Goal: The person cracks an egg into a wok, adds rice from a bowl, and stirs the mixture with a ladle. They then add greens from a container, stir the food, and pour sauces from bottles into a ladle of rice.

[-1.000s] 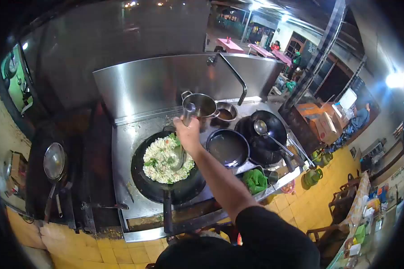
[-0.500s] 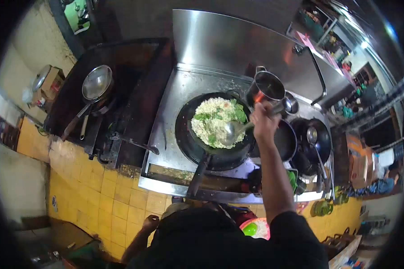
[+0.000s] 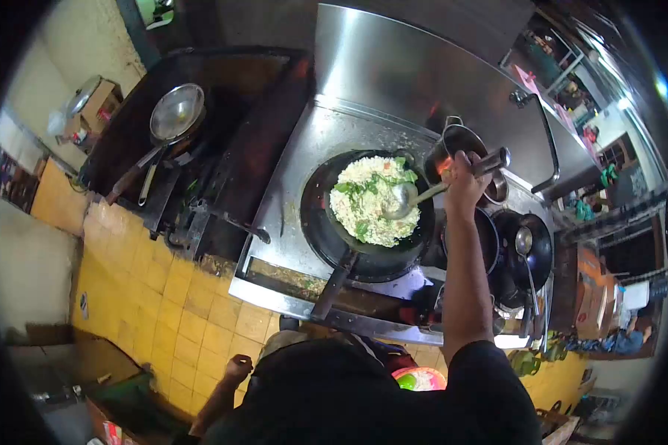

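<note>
My right hand [image 3: 463, 182] is wrapped round the handle of a metal ladle [image 3: 401, 201], whose bowl rests in the rice. The pale rice [image 3: 360, 174], mixed with green leaves [image 3: 346, 192], fills the middle of a black wok [image 3: 321, 227] on the steel stove. The wok's dark handle [image 3: 332, 286] points toward my body and is not held. My left hand [image 3: 237, 367] hangs low at my side over the yellow floor, fingers curled in, with nothing visible in them.
Behind my right hand stands a steel pot [image 3: 462, 136]. Further right, a black pan [image 3: 539, 239] has another ladle [image 3: 525, 240] in it. At left, a strainer [image 3: 178, 111] sits on a dark burner. A bowl with a green item [image 3: 407, 381] is near my body.
The view has shifted, so the stove appears slightly further right. My right hand has moved the ladle's bowl across the rice, with the handle swung. My left hand still hangs at my side.
</note>
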Demonstrator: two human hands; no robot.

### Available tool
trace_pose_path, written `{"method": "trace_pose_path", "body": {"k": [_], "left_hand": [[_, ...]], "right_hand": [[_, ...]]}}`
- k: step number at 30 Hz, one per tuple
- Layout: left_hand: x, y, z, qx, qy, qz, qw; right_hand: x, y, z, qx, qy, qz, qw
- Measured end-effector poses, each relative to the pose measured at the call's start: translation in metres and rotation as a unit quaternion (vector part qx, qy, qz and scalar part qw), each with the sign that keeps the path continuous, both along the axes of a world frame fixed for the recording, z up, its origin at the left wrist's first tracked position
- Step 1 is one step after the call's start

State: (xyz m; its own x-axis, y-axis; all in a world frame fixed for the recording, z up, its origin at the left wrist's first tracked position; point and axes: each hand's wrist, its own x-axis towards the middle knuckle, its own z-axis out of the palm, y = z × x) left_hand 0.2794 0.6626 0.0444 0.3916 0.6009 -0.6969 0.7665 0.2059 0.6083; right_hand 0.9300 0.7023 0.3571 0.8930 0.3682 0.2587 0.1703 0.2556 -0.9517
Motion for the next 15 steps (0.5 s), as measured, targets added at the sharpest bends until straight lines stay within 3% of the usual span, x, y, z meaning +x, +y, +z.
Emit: {"method": "trace_pose_path", "body": {"k": [1, 2, 4, 5, 7, 8, 9, 11, 12, 14, 15], "left_hand": [[0.008, -0.007, 0.016, -0.025, 0.035, 0.105, 0.994], [-0.012, -0.015, 0.011, -0.032, 0.049, 0.096, 0.994], [-0.019, -0.019, -0.04, -0.034, -0.069, 0.128, 0.989], [-0.022, -0.02, -0.039, -0.035, -0.068, 0.13, 0.989], [-0.011, -0.017, -0.031, 0.031, -0.015, 0.052, 0.998], [0.015, -0.016, 0.015, 0.008, 0.006, 0.109, 0.994], [0.032, -0.018, 0.045, -0.01, 0.004, 0.183, 0.983], [0.014, -0.02, 0.01, -0.037, -0.017, 0.133, 0.99], [-0.004, -0.02, -0.009, -0.04, -0.016, 0.127, 0.991], [-0.019, -0.019, -0.042, 0.143, -0.093, -0.096, 0.981], [0.011, -0.016, 0.001, -0.026, 0.049, 0.095, 0.994]], "right_hand": [[0.002, 0.0, -0.012, 0.044, 0.02, 0.001, 0.999], [0.002, 0.003, -0.025, 0.03, 0.037, 0.038, 0.998], [0.011, 0.024, -0.015, 0.002, -0.003, 0.068, 0.998], [0.007, 0.023, -0.005, -0.026, -0.039, 0.046, 0.998], [-0.002, 0.008, 0.022, 0.049, 0.045, 0.074, 0.995], [-0.005, 0.013, -0.005, 0.093, 0.042, 0.08, 0.992], [-0.016, 0.02, -0.027, 0.039, 0.007, 0.039, 0.998], [-0.022, 0.022, -0.006, 0.031, 0.079, 0.144, 0.986], [-0.024, 0.01, 0.003, 0.029, 0.08, 0.137, 0.987], [-0.021, 0.001, 0.021, 0.065, 0.085, 0.136, 0.985], [-0.023, 0.01, 0.018, 0.065, 0.083, 0.141, 0.984]]}}
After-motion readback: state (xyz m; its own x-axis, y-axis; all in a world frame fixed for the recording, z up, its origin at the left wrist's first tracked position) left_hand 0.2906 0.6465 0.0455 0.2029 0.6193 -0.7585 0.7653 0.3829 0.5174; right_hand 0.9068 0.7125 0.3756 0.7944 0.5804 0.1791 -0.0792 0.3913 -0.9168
